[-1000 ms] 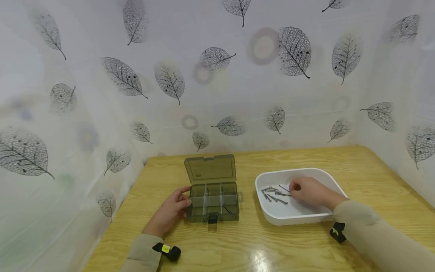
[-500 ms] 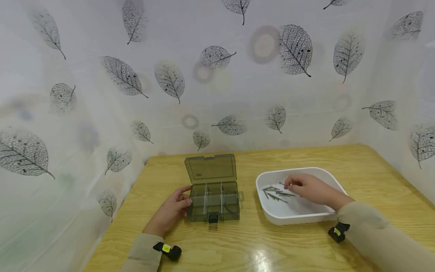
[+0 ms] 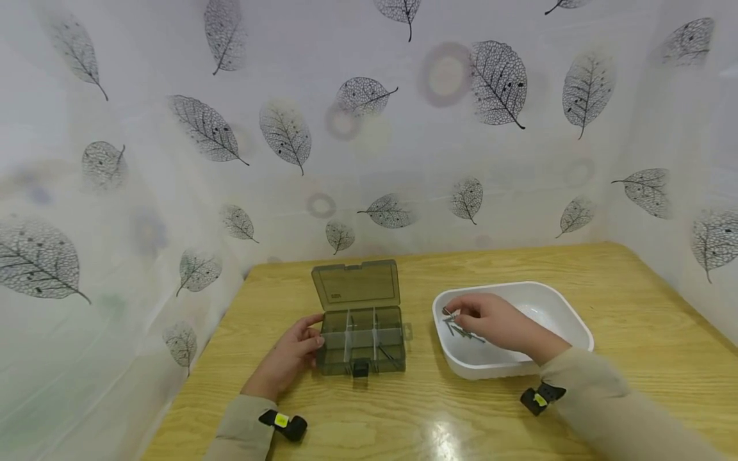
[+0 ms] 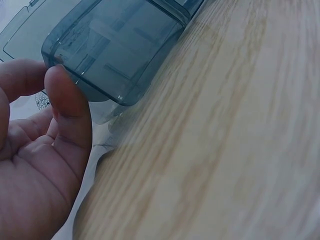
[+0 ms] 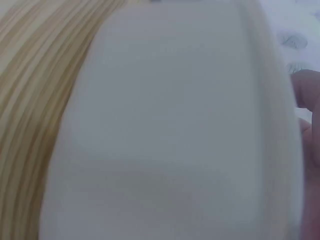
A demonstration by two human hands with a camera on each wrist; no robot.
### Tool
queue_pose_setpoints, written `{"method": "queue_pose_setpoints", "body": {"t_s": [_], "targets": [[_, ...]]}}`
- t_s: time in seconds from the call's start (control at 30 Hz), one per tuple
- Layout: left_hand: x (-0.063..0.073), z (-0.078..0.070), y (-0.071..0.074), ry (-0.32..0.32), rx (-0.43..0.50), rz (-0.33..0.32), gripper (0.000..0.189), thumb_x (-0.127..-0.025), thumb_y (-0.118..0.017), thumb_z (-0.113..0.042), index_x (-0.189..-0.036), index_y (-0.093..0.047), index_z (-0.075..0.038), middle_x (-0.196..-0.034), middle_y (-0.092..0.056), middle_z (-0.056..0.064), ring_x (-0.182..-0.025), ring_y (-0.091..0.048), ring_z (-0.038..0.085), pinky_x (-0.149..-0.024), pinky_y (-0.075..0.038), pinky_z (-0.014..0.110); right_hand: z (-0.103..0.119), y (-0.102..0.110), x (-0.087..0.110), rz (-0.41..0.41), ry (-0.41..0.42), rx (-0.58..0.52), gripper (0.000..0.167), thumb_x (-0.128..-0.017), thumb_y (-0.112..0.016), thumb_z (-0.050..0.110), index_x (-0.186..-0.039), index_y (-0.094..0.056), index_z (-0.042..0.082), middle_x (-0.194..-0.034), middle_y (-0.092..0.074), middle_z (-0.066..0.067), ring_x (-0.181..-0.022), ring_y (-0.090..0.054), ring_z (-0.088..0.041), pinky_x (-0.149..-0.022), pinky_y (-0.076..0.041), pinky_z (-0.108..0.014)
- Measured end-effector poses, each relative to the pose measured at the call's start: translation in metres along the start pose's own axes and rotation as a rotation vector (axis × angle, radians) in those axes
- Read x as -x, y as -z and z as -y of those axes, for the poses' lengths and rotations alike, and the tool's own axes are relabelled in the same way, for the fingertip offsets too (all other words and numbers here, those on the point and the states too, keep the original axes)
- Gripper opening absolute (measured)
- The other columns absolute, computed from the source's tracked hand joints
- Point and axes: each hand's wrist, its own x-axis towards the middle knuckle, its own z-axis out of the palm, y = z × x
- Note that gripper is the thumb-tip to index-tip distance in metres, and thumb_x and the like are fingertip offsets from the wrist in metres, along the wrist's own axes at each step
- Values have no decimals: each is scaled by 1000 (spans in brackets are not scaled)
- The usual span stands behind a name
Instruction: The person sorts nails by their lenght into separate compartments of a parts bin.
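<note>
Your right hand is over the left end of the white tray, thumb and forefinger close together; whether they pinch anything, I can't tell. The slim metal fasteners lie right by those fingertips, several slanting far-left to near-right. Left of the tray, your left hand grips the left edge of the open compartment box.

Metal pieces — partly hidden by right grip, white tray — blurred in wrist view
</note>
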Motion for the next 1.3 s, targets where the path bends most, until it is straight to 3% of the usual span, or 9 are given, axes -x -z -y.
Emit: {"method": "queue_pose_setpoints", "body": {"t_s": [0.2,0.43,0.67,1.0,1.3], "targets": [[0,0,0,6,2,5,56,-104,-55,-8,-155,-32,-4,-104,-49,8,-78,-48,18,-64,-49,30,20,-16,-13,0,29,35,23,-101,-59,16,-121,-70,15,-77,-62,-2,-60,-50,-11,-58,-44,-30],[-1,0,1,10,-8,9,58,-103,-56,-7,-155,-31,-5,-105,-49,10,-77,-48,19,-65,-49,31,39,-30,-32,-12,5,84,24,-103,-58,23,-124,-69,22,-78,-61,4,-62,-51,-13,-61,-45,-34],[-1,-1,2,-7,-7,27,59,-104,-55,-8,-156,-29,-2,-104,-49,9,-76,-47,18,-64,-49,30,54,-46,-53,0,-16,57,28,-104,-56,20,-129,-67,14,-78,-62,-2,-57,-48,-14,-60,-45,-37],[-2,0,3,-2,18,19,58,-103,-56,-7,-155,-31,-4,-103,-49,8,-76,-46,18,-64,-49,30,57,-61,-75,-38,-115,104,30,-105,-55,19,-133,-66,17,-87,-63,-2,-60,-50,-17,-57,-43,-36],[-3,3,4,-7,29,38,59,-103,-57,-9,-155,-30,-4,-103,-49,7,-76,-44,17,-64,-48,31,60,-57,-73,-44,-131,97,31,-104,-56,19,-133,-65,18,-91,-63,0,-60,-51,-18,-57,-43,-37]]}}
